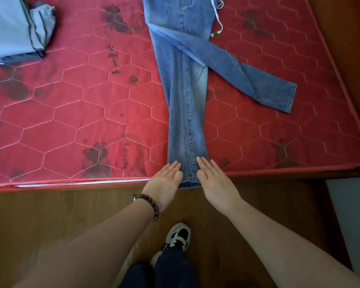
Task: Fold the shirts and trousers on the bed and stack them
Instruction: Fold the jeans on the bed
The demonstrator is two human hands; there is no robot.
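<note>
Blue jeans (185, 96) lie lengthwise on the red mattress (71, 113), waist at the far edge. One leg runs straight toward me and its hem hangs over the near edge. The other leg crosses over it and points to the right. My left hand (166, 181) and my right hand (214, 179) lie flat with straight fingers on either side of the near hem, touching the denim. A grey folded garment pile (15, 28) sits at the far left of the mattress.
A white drawstring with a green tip (217, 28) trails from the jeans' waist. The wooden bed frame (71, 206) runs along the near and right sides. My shoe (179, 238) stands on the floor below.
</note>
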